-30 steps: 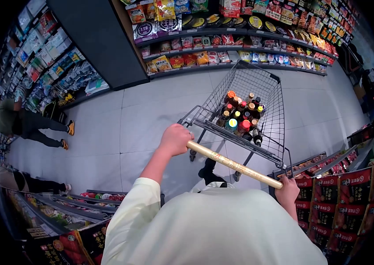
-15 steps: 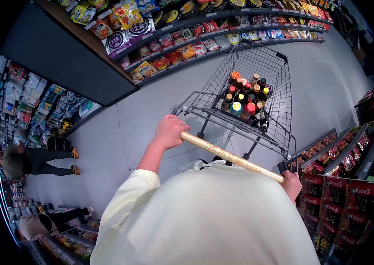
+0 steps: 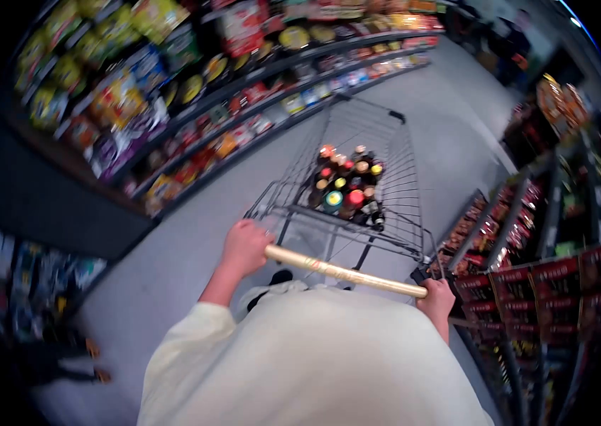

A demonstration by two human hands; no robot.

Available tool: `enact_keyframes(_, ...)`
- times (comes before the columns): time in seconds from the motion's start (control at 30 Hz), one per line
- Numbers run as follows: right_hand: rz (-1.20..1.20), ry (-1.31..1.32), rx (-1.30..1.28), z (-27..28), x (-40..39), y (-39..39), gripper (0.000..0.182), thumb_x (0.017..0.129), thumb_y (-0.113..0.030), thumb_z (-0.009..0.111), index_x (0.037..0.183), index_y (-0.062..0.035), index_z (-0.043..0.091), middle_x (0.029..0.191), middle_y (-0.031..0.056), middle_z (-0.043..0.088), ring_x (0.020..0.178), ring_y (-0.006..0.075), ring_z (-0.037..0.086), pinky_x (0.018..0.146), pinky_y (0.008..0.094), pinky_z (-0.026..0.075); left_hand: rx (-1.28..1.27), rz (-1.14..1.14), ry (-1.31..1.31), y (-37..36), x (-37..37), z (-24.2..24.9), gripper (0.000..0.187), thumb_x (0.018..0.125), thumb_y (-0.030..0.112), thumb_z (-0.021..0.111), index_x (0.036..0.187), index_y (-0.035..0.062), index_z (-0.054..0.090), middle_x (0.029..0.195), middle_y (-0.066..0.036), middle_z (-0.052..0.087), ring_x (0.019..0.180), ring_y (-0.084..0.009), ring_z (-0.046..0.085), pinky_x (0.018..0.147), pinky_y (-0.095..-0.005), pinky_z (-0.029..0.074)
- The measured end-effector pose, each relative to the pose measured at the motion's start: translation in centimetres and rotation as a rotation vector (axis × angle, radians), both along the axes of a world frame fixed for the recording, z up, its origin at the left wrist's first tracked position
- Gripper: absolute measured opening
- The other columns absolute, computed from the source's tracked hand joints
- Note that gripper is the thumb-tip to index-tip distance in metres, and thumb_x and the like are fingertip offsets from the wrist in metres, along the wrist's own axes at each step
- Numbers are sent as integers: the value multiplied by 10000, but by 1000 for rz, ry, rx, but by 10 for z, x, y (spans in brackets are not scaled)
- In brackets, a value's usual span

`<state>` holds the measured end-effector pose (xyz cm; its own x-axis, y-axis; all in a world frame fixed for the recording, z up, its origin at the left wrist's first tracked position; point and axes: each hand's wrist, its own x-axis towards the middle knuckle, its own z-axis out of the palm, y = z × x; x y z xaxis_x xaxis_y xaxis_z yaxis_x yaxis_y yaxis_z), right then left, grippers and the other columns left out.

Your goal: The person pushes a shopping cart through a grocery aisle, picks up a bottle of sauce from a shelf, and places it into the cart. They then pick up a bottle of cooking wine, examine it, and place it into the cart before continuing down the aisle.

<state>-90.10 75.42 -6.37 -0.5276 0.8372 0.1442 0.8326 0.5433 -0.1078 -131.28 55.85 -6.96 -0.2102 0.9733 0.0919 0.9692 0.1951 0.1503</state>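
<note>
A wire shopping cart (image 3: 400, 184) stands in front of me, with a cluster of capped bottles (image 3: 349, 186) in its basket near the handle side. My left hand (image 3: 246, 248) is wrapped round the left end of the pale yellow cart handle (image 3: 343, 272). Round the right end of the same handle, my right hand (image 3: 436, 299) is closed. The bottles have red, yellow, orange and teal caps and touch neither hand.
Curved shelves of packaged snacks (image 3: 229, 117) run along the upper left. Racks with red packages (image 3: 552, 284) stand close on the right. A person's dark-trousered legs (image 3: 59, 361) show at the lower left; another person (image 3: 515, 46) is at the upper right.
The view has turned, so the cart and handle appear further left and the snack shelves larger. The person at left now appears lower. Both hands have kept hold of the handle.
</note>
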Motion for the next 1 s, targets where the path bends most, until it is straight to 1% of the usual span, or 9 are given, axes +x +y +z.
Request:
enact_keyframes(0.1,-181,43,58,-3,-17,-6,107,602,-119,705,698,-154,673,720,12,654,774,241,629,619,390,517,16,-135,-13,13,-38,-7,143,671,135,687,808,173,701,662,-43,657,701,-220,665,931,-411,448)
enact_keyframes(0.13,-155,17,41,-4,-14,-6,112,598,-126,707,701,-158,679,722,7,657,785,238,630,627,387,516,-9,-182,-14,18,-40,-6,140,653,146,700,792,164,688,672,-47,660,692,-224,663,912,-412,459)
enact_keyframes(0.23,-203,-18,49,-9,-32,-18,112,597,-147,706,705,-166,685,725,-1,662,805,234,630,639,385,515,-110,-318,-52,32,-68,2,200,628,191,739,821,160,699,662,-51,658,663,-234,669,804,-376,494)
enact_keyframes(0.3,-216,-68,67,-5,-43,-21,104,600,-178,704,703,-173,692,718,-4,661,806,229,630,640,387,509,-151,-420,5,42,-86,-8,223,669,265,737,855,148,695,622,-50,646,617,-235,675,656,-370,510)
enact_keyframes(0.33,-243,-66,50,-5,-47,-23,93,604,-187,706,694,-172,693,715,-6,659,804,233,630,639,386,504,-119,-445,-2,49,-93,-12,223,669,265,737,855,148,695,622,-50,646,617,-235,675,656,-370,510)
enact_keyframes(0.43,-291,-107,58,-7,-57,-32,90,603,-188,708,690,-171,694,716,-5,660,802,237,629,644,385,504,-109,-525,-43,52,-105,-22,330,741,411,696,913,129,693,598,-55,647,554,-247,675,480,-402,472)
enact_keyframes(0.5,-337,-61,28,-7,-65,-41,96,616,-179,699,712,-173,700,731,-8,668,857,231,628,668,397,501,-177,-521,-30,55,-109,-14,347,744,427,696,919,128,693,604,-53,652,563,-252,677,493,-403,479)
enact_keyframes(0.73,-428,-80,63,-7,-106,-81,71,623,-186,705,693,-188,705,726,-2,666,818,238,634,675,389,512,-296,-493,-19,52,-143,13,336,747,465,715,863,153,673,656,-57,676,628,-262,688,562,-421,499)
enact_keyframes(1.0,-525,23,190,-18,-175,-142,51,625,-157,714,655,-177,680,697,-5,647,790,241,625,649,396,498,-148,-531,83,46,-215,0,168,742,325,705,828,182,693,687,-40,678,655,-269,679,603,-414,523)
